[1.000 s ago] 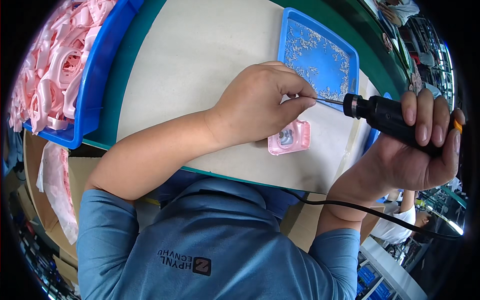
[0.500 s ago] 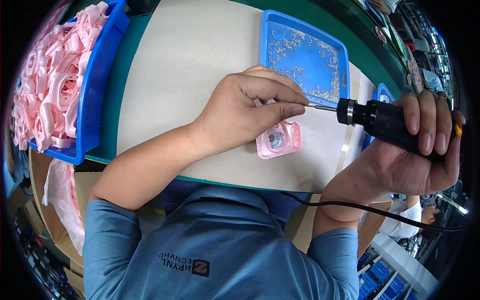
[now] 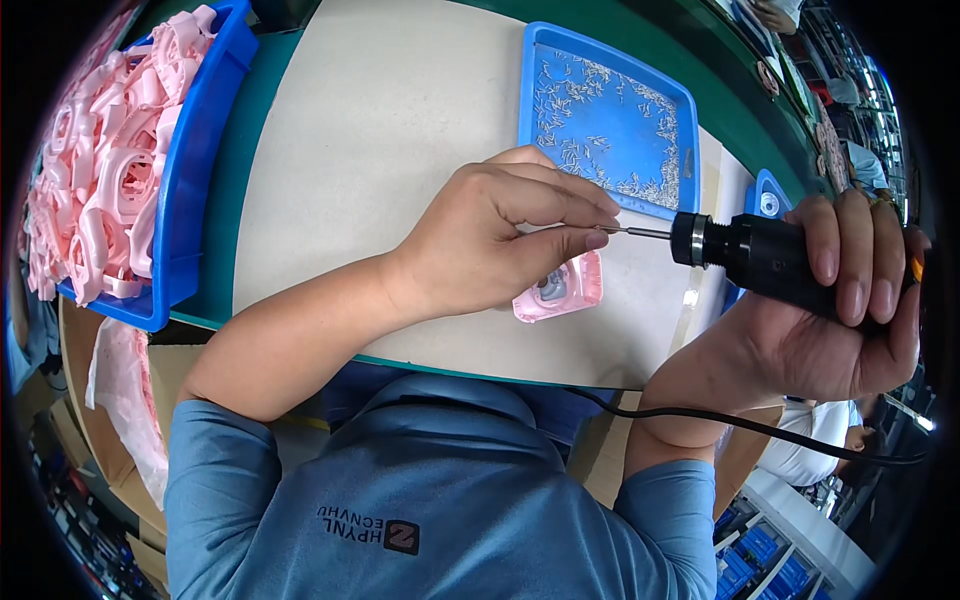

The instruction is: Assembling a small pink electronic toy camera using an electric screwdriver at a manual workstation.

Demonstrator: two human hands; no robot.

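My right hand [image 3: 850, 290] is wrapped round a black electric screwdriver [image 3: 765, 255], held level with its thin metal bit [image 3: 645, 233] pointing left. At the tip of that bit, the thumb and fingers of my left hand [image 3: 510, 225] are pinched together. Whatever sits between those fingertips, perhaps a screw, is too small to make out. Below the pinch lies a pink plastic housing [image 3: 588, 285] with a grey part [image 3: 553, 287] inside it, on the pale work mat [image 3: 340, 130]. My left hand partly covers the housing.
A shallow blue tray [image 3: 527, 85] of small screws [image 3: 655, 190] stands beyond my hands. On the left, a blue bin [image 3: 185, 200] is heaped with pink plastic parts [image 3: 125, 180]. The screwdriver's black cable [image 3: 740, 420] runs below my right forearm. Another person [image 3: 800, 450] is at the right.
Both hands and the screwdriver have sunk slightly toward me, the bit still at my left fingertips. My left hand now covers more of the pink housing.
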